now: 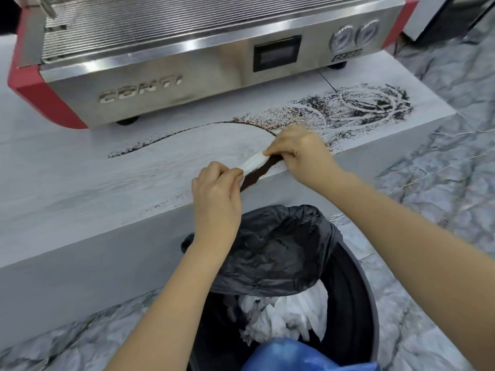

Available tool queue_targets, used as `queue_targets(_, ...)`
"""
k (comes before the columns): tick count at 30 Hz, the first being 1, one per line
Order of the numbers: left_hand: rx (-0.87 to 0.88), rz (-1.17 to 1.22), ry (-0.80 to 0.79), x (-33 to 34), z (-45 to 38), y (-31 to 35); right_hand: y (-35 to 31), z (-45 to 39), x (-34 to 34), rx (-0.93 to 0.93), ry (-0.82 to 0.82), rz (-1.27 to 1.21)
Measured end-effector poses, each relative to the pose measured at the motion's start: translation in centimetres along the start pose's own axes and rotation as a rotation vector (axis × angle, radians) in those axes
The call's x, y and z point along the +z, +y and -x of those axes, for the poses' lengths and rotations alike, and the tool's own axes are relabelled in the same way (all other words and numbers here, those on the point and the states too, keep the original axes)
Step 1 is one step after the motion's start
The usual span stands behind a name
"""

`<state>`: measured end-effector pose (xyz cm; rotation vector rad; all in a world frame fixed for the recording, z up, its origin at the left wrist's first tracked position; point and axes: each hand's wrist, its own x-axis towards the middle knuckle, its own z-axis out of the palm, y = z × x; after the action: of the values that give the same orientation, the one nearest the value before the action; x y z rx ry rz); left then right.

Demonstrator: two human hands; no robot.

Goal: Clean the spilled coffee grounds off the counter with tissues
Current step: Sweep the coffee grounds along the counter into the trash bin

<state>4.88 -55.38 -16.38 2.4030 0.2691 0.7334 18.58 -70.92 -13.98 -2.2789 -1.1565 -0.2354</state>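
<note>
A folded white tissue stretches between my left hand and my right hand, both pinching its ends at the counter's front edge. A dense dark ridge of coffee grounds lies piled against the tissue right at the edge. More grounds are smeared in swirls on the pale counter to the right, and a thin curved line of grounds runs off to the left.
A steel and red espresso machine stands at the back of the counter. Below the edge stands a bin with a black liner, holding white tissues and a blue bag. Marbled floor lies to the right.
</note>
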Motion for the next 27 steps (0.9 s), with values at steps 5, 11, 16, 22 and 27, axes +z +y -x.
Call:
queue_targets(5,0.071,0.051,-0.091,-0.6,3.2,0.7,-2.0,5.4,-1.0,0.058,0.035,0.054)
queue_targets(11,0.108,0.102,-0.08,-2.1,2.5,2.0,-3.6,6.7,-2.4,0.102,0.179,0.056)
queue_targets(16,0.149,0.164,-0.101,-2.5,-1.2,1.8,-3.7,4.5,-4.1,0.14,0.214,0.091)
queue_targets(22,0.277,0.142,-0.144,-0.7,-6.4,2.1,-1.0,1.9,-5.7,0.156,0.19,0.129)
queue_targets(27,0.341,0.028,-0.134,2.6,-11.2,2.9,3.6,-1.6,-6.9,0.134,0.156,0.155)
